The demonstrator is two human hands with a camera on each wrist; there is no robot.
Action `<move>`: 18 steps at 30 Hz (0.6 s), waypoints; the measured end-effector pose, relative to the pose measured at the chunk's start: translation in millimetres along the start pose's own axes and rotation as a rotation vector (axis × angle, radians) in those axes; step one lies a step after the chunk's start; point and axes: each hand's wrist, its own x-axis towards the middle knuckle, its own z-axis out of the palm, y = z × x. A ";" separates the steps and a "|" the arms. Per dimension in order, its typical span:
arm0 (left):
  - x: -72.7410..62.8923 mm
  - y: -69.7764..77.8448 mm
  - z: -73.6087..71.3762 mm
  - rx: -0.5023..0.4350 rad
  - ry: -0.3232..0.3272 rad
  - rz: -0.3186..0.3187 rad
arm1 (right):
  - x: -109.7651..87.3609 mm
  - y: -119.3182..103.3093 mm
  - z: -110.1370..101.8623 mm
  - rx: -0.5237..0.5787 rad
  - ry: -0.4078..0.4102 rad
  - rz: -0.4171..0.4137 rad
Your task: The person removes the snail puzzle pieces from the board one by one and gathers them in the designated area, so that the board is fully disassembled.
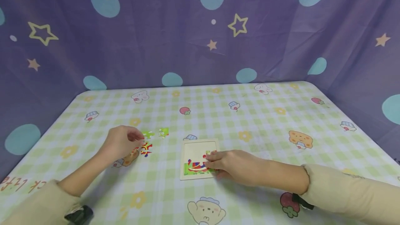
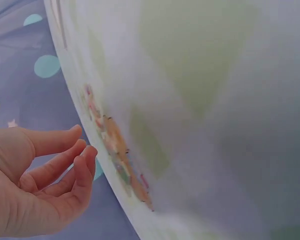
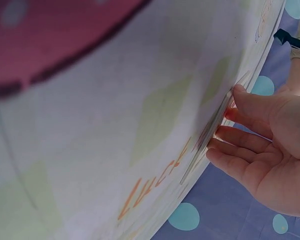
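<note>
A shallow wooden puzzle tray (image 1: 200, 141) lies on the cloth, its lower part filled with joined colourful puzzle pieces (image 1: 197, 167). My right hand (image 1: 235, 166) rests over the tray's right side, its fairly straight fingers touching the pieces there and hiding part of them. My left hand (image 1: 120, 143) hovers over the loose pieces left of the tray, its fingers gently bent. The left wrist view shows nothing between the left hand's fingertips (image 2: 76, 131). Close to those fingers lie a red and blue puzzle piece (image 1: 146, 149) and a green puzzle piece (image 1: 148, 134).
Another green puzzle piece with an eye (image 1: 163, 132) lies a little farther right. A checked, cartoon-printed tablecloth (image 1: 265, 114) covers the table. Behind it hangs a purple curtain (image 1: 187, 55) with stars and blue spots.
</note>
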 end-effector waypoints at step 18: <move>17.2 60.3 19.8 -0.141 -0.090 0.031 | 1.3 0.7 2.8 0.004 0.006 0.009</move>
